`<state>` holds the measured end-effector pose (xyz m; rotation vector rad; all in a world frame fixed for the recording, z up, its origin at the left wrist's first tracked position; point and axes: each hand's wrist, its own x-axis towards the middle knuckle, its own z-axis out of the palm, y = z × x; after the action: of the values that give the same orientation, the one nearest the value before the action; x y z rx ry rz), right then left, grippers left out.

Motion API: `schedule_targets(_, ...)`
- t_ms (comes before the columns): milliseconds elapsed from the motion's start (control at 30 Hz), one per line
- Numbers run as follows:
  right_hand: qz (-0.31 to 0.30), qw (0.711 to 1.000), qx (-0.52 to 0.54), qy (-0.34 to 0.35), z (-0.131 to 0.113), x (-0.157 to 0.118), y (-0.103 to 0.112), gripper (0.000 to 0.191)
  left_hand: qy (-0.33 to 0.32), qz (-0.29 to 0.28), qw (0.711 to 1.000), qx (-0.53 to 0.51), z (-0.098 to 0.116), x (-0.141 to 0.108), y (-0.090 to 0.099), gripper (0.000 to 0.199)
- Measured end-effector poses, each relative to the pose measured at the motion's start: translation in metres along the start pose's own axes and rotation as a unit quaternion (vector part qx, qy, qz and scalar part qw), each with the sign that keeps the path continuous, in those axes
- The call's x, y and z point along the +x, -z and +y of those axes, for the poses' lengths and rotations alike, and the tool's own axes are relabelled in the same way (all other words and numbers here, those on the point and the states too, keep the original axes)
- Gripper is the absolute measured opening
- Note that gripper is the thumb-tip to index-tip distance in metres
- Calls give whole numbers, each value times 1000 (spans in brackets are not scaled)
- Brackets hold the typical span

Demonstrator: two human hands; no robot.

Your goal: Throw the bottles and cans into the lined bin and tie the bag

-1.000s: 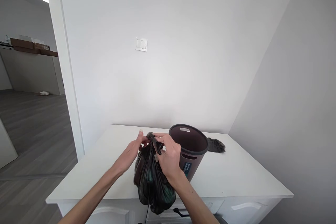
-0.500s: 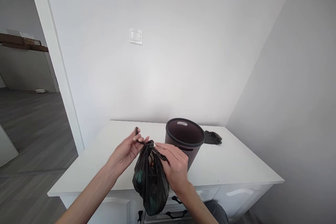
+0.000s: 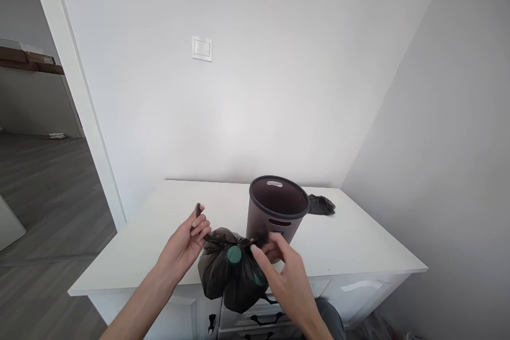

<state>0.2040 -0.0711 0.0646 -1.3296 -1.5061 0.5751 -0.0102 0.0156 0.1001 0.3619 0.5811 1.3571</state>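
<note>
Head view: our left hand (image 3: 181,248) pinches one twisted end of filled black bag (image 3: 215,273); our right hand (image 3: 287,275) holds other, blurred end between thumb and fingers. Bag is at front edge of white cabinet top (image 3: 358,244), before upright dark bin (image 3: 261,218).

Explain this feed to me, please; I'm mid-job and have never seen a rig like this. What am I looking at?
There is no machine here: these are a person's two bare hands, seen by a head-worn camera looking forward and down. The left hand grips a dark strip at the top of a filled black plastic bag; a green round shape shows through it. The right hand is at the bag's other side, but blur hides its exact grip. Behind the bag, a purplish-brown wastebasket stands on the white cabinet top, with crumpled black plastic beyond it, to the right.
</note>
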Motion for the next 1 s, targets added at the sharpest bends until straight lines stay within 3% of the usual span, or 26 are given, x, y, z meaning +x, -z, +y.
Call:
schedule_targets(133,-130,983,-94,84,-39,43,-13,32,9,-29,1000,2,-10,-10,-27,13)
schedule_targets(300,-265,939,-177,129,-42,66,-14,39,-43,-44,997,44,-3,-19,-36,9)
schedule_targets(467,-227,941,-199,153,-21,54,-4,24,-55,-38,995,72,-6,-29,-35,12)
schedule_targets(633,-279,919,-236,147,-9,45,6,28,-42,-53,990,122,-23,-40,-39,11)
schedule_targets(700,-281,925,-215,136,-12,39,14,26,-43,-72,982,168,-25,-45,-37,15)
schedule_targets(800,-305,943,-81,107,-22,24,39,15,-66,-77,950,294,-22,-45,-25,31)
schedule_targets(900,-348,936,37,28,-22,6,89,17,-107,-45,899,422,-20,-27,0,53)
schedule_targets(967,-319,945,43,-57,-10,-4,135,22,-114,-9,859,499,-21,-6,24,60)
schedule_targets(1000,-258,960,33,-104,-1,-8,160,28,-116,15,835,537,-22,5,37,60)
